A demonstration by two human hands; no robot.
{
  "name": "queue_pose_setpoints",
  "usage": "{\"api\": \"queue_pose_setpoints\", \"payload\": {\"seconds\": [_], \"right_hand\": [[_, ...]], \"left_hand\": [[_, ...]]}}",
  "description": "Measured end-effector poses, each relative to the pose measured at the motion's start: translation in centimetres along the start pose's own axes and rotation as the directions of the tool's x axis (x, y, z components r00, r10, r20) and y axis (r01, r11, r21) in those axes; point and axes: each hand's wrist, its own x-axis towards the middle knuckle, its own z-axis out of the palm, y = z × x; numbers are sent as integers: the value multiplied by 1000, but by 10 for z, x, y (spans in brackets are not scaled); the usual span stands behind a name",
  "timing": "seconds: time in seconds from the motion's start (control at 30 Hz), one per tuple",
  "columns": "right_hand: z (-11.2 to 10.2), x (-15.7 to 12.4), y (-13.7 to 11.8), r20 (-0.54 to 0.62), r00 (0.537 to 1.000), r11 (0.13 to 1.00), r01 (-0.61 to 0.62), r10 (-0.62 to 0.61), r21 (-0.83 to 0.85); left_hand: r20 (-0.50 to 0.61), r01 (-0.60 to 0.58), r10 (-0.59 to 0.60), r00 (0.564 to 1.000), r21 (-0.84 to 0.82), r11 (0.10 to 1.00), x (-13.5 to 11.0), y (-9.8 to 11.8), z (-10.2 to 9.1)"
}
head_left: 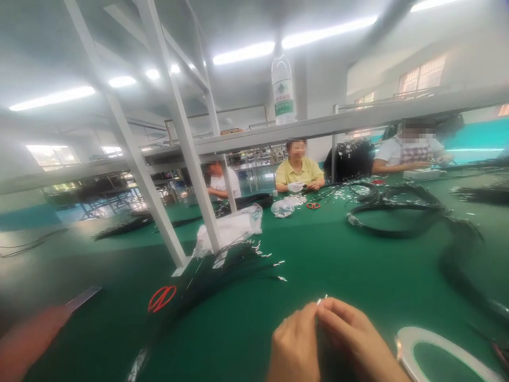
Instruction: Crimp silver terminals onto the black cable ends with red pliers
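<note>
My left hand [295,339] and my right hand [353,330] meet low in the picture, right of the middle, above the green tabletop. Thumbs and fingers of both are pinched together around a small white piece [320,301], whose bright tip pokes up between them. Most of it is covered by the fingers, so its exact kind does not show. Beyond my hands lies a bundle of thin black cables [238,261] with white ends fanned toward me. A white ring-shaped object [445,339] is close by my right forearm.
Red-handled scissors [162,298] lie left of the bundle. A co-worker's blurred hand [35,339] holds a flat metallic strip [83,298]. White posts [153,196] carry a shelf with a water bottle [282,90]. Coiled black cables [382,231] lie right; seated people [299,172] work opposite.
</note>
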Motion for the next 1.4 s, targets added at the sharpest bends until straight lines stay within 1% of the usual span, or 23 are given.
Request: {"api": "queue_pose_setpoints", "payload": {"seconds": [0.03,0.1,0.13,0.2,0.3,0.37,0.47,0.53,0.57,0.63,0.7,0.73,0.87,0.93,1.03,1.13,1.27,1.33,1.4], "right_hand": [[2,-1,-2,12,1000,1000,7,-7,3],[4,-3,-3,41,999,1000,19,-20,11],[5,-3,-3,50,998,1000,27,-27,7],[6,-3,-2,56,998,1000,28,-28,6],[8,-4,0,59,998,998,13,-17,62],[10,-6,1,51,999,994,14,-20,110],[13,-10,-1,28,999,992,37,-40,118],[14,-12,-4,28,999,994,43,-45,96],[14,-13,-5,22,999,996,45,-47,76],[13,-13,-7,9,999,998,51,-52,36],[12,-12,-6,-5,999,999,49,-49,21],[11,-11,-5,-4,999,999,47,-47,24],[9,-6,4,17,999,995,40,-41,91],[7,-3,9,12,999,991,29,-31,130],[3,1,13,26,1000,996,11,-14,87],[-2,6,17,76,996,999,44,-44,-4],[-2,6,16,98,990,990,111,-103,-82],[2,2,11,76,990,988,126,-120,-89],[7,-4,4,30,988,983,156,-154,-100]], "left_hand": [[-10,99,-100,995,-80,992,0,2,1],[20,271,-273,962,-215,938,0,6,1],[45,336,-336,941,-265,904,0,8,1],[99,426,-420,902,-354,832,1,11,0],[183,510,-490,852,-499,701,4,14,-3],[231,547,-526,819,-595,589,7,17,-4],[296,579,-568,768,-699,419,10,22,-6],[321,586,-582,747,-731,349,13,24,-7],[331,590,-585,741,-737,331,14,24,-7],[348,600,-582,735,-734,319,15,24,-8],[361,609,-570,738,-720,332,16,22,-8],[361,612,-563,744,-707,355,15,21,-8],[318,603,-543,777,-627,494,11,17,-4],[296,595,-549,781,-617,515,10,15,-2],[277,596,-568,775,-618,513,10,14,-2],[269,614,-597,756,-608,504,13,15,-4],[272,619,-626,731,-649,442,15,18,-8],[278,613,-628,727,-676,409,16,18,-8],[288,610,-627,724,-692,387,16,17,-7]]}}
